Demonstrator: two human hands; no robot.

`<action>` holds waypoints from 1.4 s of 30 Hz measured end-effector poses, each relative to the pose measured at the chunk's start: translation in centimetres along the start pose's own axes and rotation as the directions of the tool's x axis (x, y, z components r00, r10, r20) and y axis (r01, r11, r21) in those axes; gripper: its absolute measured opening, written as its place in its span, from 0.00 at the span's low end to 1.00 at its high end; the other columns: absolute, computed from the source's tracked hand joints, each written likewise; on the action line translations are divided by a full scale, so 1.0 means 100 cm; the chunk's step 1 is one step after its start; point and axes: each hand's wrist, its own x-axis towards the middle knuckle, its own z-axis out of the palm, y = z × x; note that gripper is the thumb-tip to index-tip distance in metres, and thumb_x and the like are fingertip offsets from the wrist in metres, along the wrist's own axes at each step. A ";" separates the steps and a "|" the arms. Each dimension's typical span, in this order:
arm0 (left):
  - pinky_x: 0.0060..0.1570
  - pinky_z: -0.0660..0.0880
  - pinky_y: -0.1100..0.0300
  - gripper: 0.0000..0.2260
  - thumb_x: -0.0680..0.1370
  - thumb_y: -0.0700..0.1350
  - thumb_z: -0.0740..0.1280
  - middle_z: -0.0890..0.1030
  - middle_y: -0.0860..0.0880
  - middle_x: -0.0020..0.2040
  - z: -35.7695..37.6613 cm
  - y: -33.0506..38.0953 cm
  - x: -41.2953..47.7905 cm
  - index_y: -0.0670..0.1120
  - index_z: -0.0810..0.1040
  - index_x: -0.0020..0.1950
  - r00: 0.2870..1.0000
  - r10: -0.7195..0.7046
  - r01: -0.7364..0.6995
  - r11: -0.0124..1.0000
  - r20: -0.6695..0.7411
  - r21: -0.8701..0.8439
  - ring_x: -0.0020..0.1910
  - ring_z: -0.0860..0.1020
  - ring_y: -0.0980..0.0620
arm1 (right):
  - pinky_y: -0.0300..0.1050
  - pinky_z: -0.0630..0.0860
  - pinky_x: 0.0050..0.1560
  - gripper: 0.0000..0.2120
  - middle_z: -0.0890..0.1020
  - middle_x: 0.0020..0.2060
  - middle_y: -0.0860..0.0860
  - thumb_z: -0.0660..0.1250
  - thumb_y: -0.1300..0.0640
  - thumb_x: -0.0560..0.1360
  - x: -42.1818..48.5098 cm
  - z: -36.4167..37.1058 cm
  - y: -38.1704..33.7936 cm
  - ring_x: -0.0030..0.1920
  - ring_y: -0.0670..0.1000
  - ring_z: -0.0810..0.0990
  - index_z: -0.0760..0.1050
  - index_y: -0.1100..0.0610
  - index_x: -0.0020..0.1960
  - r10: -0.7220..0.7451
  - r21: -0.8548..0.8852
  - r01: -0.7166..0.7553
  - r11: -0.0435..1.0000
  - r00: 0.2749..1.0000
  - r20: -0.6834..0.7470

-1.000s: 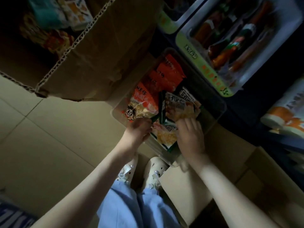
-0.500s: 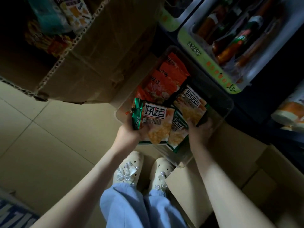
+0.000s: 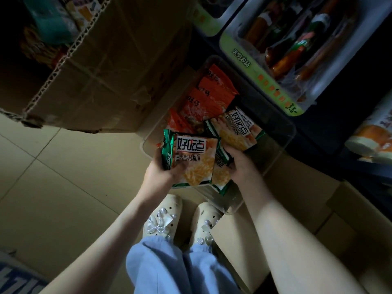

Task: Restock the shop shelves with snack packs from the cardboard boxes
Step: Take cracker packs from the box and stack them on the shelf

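At the bottom centre stand cream clogs with pearl charms [image 3: 163, 221]. Above them, the left hand [image 3: 161, 172] grips a green-edged snack pack [image 3: 191, 158] over the clear plastic bin [image 3: 282, 143]. The right hand [image 3: 244, 166] holds more green packs [image 3: 237, 130]. Orange packs [image 3: 203, 98] lie farther in the bin. A brown cardboard box [image 3: 101, 66] fills the upper left.

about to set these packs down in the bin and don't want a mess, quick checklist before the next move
1. Left hand grips the front green-edged biscuit pack: ok.
2. Right hand holds the green-edged packs behind: ok, though its fingers are hidden.
3. Clear plastic bin sits under the packs: ok.
4. Orange snack packs fill the bin's far left side: ok.
5. Free room at the bin's right side: cannot tell, too dark.
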 end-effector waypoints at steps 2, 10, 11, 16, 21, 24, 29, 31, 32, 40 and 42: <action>0.47 0.79 0.57 0.20 0.72 0.40 0.75 0.84 0.55 0.50 -0.003 -0.001 -0.001 0.47 0.72 0.61 1.000 -0.012 0.012 1.000 -0.001 -0.020 0.49 0.83 0.56 | 0.49 0.79 0.38 0.20 0.81 0.53 0.60 0.73 0.59 0.72 0.001 0.004 -0.002 0.48 0.55 0.81 0.73 0.60 0.62 0.004 0.084 -0.004 0.996 1.000 -0.010; 0.41 0.79 0.64 0.21 0.67 0.41 0.76 0.85 0.51 0.48 -0.015 -0.002 -0.001 0.45 0.76 0.58 0.999 -0.024 0.020 0.993 -0.033 -0.113 0.46 0.83 0.54 | 0.64 0.77 0.53 0.58 0.69 0.68 0.58 0.84 0.43 0.52 0.018 0.005 0.015 0.64 0.61 0.72 0.55 0.46 0.74 -0.117 -0.135 0.087 0.987 0.965 -0.233; 0.42 0.79 0.63 0.20 0.68 0.40 0.76 0.85 0.50 0.49 -0.016 -0.003 -0.001 0.45 0.76 0.58 0.999 -0.020 0.015 0.993 -0.043 -0.119 0.47 0.83 0.53 | 0.65 0.72 0.61 0.59 0.64 0.71 0.57 0.82 0.42 0.56 0.011 0.006 0.014 0.68 0.61 0.66 0.49 0.45 0.75 -0.270 -0.349 0.157 0.924 0.913 -0.307; 0.42 0.78 0.63 0.17 0.74 0.35 0.71 0.84 0.46 0.51 -0.019 -0.006 0.000 0.41 0.74 0.62 0.998 -0.014 0.005 0.990 -0.059 -0.144 0.47 0.83 0.52 | 0.64 0.50 0.72 0.49 0.42 0.78 0.50 0.73 0.42 0.70 0.006 -0.002 0.006 0.76 0.57 0.39 0.42 0.42 0.78 -0.634 -0.882 0.405 0.240 0.753 0.174; 0.46 0.80 0.58 0.22 0.69 0.40 0.75 0.85 0.48 0.51 -0.020 -0.010 0.004 0.43 0.75 0.61 0.999 -0.017 0.010 0.986 -0.045 -0.164 0.49 0.83 0.51 | 0.54 0.53 0.72 0.51 0.34 0.77 0.48 0.71 0.59 0.74 0.017 -0.002 0.007 0.76 0.58 0.33 0.34 0.41 0.77 -0.544 -0.917 0.398 0.017 0.773 0.325; 0.46 0.80 0.58 0.23 0.66 0.45 0.73 0.85 0.48 0.50 -0.021 -0.009 0.004 0.44 0.75 0.60 0.999 -0.023 0.016 0.985 -0.042 -0.170 0.49 0.83 0.51 | 0.49 0.50 0.71 0.50 0.39 0.78 0.49 0.69 0.67 0.74 0.021 -0.005 0.012 0.77 0.56 0.36 0.37 0.43 0.78 -0.614 -0.901 0.433 0.005 0.713 0.339; 0.41 0.80 0.59 0.21 0.67 0.42 0.74 0.85 0.48 0.49 -0.024 0.001 -0.008 0.45 0.75 0.59 0.997 -0.052 0.040 0.978 -0.057 -0.204 0.46 0.84 0.51 | 0.56 0.66 0.70 0.41 0.55 0.77 0.55 0.67 0.67 0.75 -0.001 -0.014 0.004 0.77 0.57 0.54 0.48 0.52 0.79 -0.715 -0.868 0.475 0.145 0.657 0.240; 0.42 0.80 0.58 0.22 0.71 0.38 0.74 0.83 0.44 0.53 -0.025 0.013 -0.023 0.41 0.72 0.62 0.992 -0.091 0.068 0.971 -0.091 -0.229 0.46 0.83 0.50 | 0.60 0.69 0.68 0.39 0.59 0.76 0.55 0.67 0.66 0.75 -0.033 -0.018 0.001 0.75 0.60 0.59 0.51 0.52 0.79 -0.724 -0.861 0.488 0.146 0.646 0.243; 0.43 0.80 0.59 0.21 0.73 0.37 0.73 0.82 0.43 0.54 -0.027 0.021 -0.033 0.40 0.71 0.63 0.989 -0.110 0.083 0.968 -0.103 -0.236 0.47 0.83 0.50 | 0.60 0.68 0.68 0.39 0.59 0.76 0.54 0.67 0.66 0.75 -0.055 -0.019 0.000 0.75 0.60 0.59 0.51 0.51 0.78 -0.725 -0.848 0.511 0.139 0.636 0.265; 0.36 0.78 0.63 0.14 0.75 0.38 0.71 0.84 0.44 0.48 -0.049 0.161 -0.170 0.40 0.74 0.59 0.986 -0.120 0.091 0.969 -0.119 -0.229 0.39 0.83 0.53 | 0.54 0.62 0.72 0.36 0.63 0.74 0.53 0.66 0.68 0.72 -0.296 -0.015 -0.023 0.74 0.49 0.58 0.59 0.53 0.76 -0.766 -0.683 0.715 -0.151 0.352 0.538; 0.35 0.78 0.62 0.10 0.75 0.37 0.69 0.84 0.46 0.44 -0.059 0.210 -0.215 0.42 0.76 0.56 0.991 -0.090 0.063 0.966 -0.098 -0.250 0.36 0.83 0.54 | 0.53 0.62 0.73 0.35 0.66 0.72 0.57 0.68 0.67 0.70 -0.355 -0.006 -0.034 0.74 0.53 0.60 0.60 0.56 0.74 -0.735 -0.582 0.759 -0.293 0.210 0.645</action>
